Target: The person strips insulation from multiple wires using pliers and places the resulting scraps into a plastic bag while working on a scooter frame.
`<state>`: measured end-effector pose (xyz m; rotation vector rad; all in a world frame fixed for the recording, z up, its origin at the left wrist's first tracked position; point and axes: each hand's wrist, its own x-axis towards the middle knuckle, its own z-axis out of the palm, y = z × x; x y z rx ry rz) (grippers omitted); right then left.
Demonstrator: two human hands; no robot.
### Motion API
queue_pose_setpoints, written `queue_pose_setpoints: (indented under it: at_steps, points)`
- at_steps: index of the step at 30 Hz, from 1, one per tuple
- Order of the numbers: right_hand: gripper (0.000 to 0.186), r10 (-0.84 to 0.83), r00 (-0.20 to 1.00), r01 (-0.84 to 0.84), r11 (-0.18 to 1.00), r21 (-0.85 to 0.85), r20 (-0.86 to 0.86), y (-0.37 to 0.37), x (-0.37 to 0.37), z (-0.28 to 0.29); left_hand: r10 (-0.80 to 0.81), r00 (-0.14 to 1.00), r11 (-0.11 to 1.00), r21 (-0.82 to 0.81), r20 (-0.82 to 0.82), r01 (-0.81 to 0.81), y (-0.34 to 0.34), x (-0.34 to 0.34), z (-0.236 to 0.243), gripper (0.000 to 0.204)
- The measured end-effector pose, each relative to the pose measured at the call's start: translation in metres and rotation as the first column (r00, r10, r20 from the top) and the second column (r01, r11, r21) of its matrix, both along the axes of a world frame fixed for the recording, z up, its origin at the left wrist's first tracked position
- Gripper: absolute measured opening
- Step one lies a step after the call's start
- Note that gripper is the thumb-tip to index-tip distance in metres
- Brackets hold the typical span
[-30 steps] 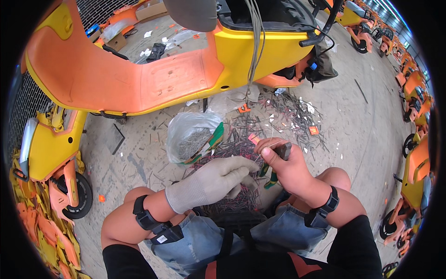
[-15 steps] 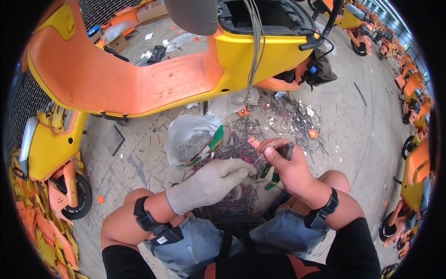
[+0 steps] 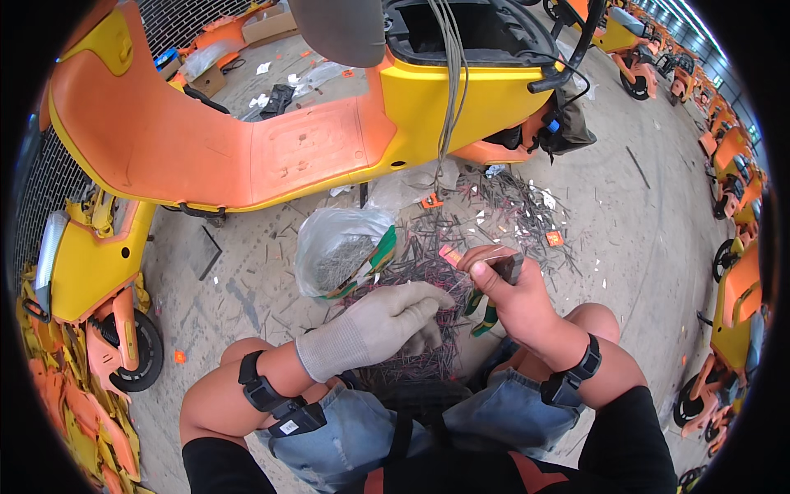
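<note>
My left hand (image 3: 368, 323), in a grey knitted glove, hovers over a heap of cut black and red wire pieces (image 3: 424, 263). Its fingers are loosely bent and apart, and nothing shows between them. To its right, my bare right hand (image 3: 527, 306) is closed around green-handled pliers (image 3: 484, 315); their dark metal head sticks out by the thumb. A small pink-red strip (image 3: 450, 255) is pinched at the same fingertips, with thin pale strands nearby. Left of the heap lies a clear plastic bag (image 3: 317, 247) with fine silvery wire inside and a green printed edge.
An orange and yellow scooter body (image 3: 321, 148) spans the far side, with grey cables (image 3: 451, 90) hanging down. Another scooter (image 3: 90, 263) stands at the left, beside piled body panels (image 3: 74, 420). Rows of scooters (image 3: 732, 214) line the right. Scraps litter the concrete floor.
The lower fingers of my left hand have drawn back slightly to the left. My right hand keeps its grip on the pliers and strip, with only slight movement.
</note>
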<state>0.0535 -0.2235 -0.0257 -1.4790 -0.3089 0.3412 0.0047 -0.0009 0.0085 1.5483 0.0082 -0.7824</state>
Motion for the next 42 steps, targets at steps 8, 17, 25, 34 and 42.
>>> queue_pose_setpoints:
  at_steps: [8, 17, 25, 34, 42]
  points:
    - [0.014, 0.025, 1.0, -0.025, 1.0, 0.009, 0.009, -0.001, -0.001, -0.003, -0.071, 0.969, 0.975, 0.222, 0.237, 0.017, 0.003, 0.0, -0.01, 0.025]
    - [0.013, -0.029, 0.998, 0.028, 0.999, -0.028, -0.058, -0.001, 0.002, 0.0, 0.012, 0.988, 0.998, 0.061, 0.155, -0.022, 0.0, -0.001, -0.013, 0.027]
    - [0.013, -0.017, 1.0, 0.017, 0.999, 0.046, -0.013, -0.001, 0.003, 0.001, -0.097, 0.97, 0.948, 0.316, 0.225, 0.021, 0.003, 0.0, -0.005, 0.024]
    - [0.014, -0.04, 0.999, 0.04, 0.999, 0.012, -0.025, -0.002, 0.004, 0.0, -0.067, 0.974, 0.991, 0.132, 0.215, 0.039, 0.006, 0.0, -0.01, 0.024]
    - [0.015, -0.047, 0.999, 0.047, 0.999, -0.028, -0.026, -0.004, 0.004, 0.002, -0.076, 0.994, 0.981, 0.175, -0.08, 0.089, -0.001, 0.007, 0.007, 0.027]
